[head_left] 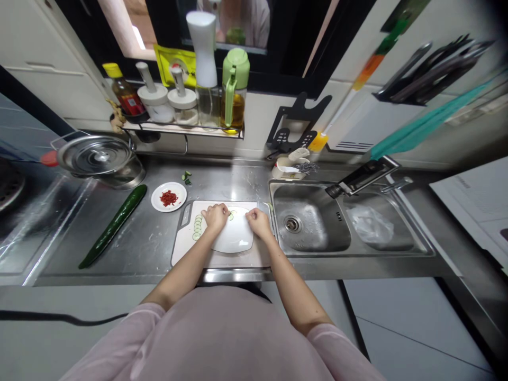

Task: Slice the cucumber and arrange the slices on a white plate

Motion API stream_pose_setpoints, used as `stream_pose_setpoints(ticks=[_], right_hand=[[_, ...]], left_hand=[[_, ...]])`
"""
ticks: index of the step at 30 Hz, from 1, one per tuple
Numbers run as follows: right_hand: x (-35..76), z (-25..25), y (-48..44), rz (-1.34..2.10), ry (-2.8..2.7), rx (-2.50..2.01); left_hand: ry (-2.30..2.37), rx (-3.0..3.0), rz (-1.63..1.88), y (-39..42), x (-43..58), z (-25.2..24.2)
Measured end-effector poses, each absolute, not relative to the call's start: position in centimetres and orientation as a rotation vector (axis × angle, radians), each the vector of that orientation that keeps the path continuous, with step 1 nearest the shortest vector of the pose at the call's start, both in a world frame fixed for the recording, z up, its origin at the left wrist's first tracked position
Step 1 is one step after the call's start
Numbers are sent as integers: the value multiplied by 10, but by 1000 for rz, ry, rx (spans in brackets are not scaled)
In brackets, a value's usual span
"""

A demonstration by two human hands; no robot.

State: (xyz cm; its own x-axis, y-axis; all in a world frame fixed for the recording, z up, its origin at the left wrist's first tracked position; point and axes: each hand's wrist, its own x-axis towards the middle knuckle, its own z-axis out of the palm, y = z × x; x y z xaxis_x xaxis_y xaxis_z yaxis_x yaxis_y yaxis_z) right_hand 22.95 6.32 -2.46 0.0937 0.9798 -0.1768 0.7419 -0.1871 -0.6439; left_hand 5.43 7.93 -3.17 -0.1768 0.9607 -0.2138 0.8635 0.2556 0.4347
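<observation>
A white plate (pixel 234 239) lies on the light cutting board (pixel 182 254) in front of me. My left hand (pixel 216 217) is over the plate's left side, thumb and fingertips pinched at a thin cucumber slice (pixel 231 216). At the plate's right edge is my right hand (pixel 260 222), its fingers pressed together; whatever they hold is too small to make out. Overlapping cucumber slices (pixel 197 227) form a row on the board, left of the plate. Further left, a long dark-green cucumber (pixel 113 226) rests on the steel counter.
A small white dish (pixel 157 205) of chopped red pieces stands behind the board, near green scraps (pixel 186 178). To the right is a steel sink (pixel 317 233) with a faucet (pixel 363 177). A lidded pot (pixel 99 159) stands back left, below a seasoning rack (pixel 182 127).
</observation>
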Motion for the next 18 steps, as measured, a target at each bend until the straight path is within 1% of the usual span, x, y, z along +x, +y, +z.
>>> stream_pose_setpoints(ticks=[10,18], right_hand=[[233,-29,63,834,-1643,-1900],[235,-30,56,852,-1615,-1862]], left_hand=[[2091,1657,291,81,54,-31],[2071,1665,376,80,54,-27]])
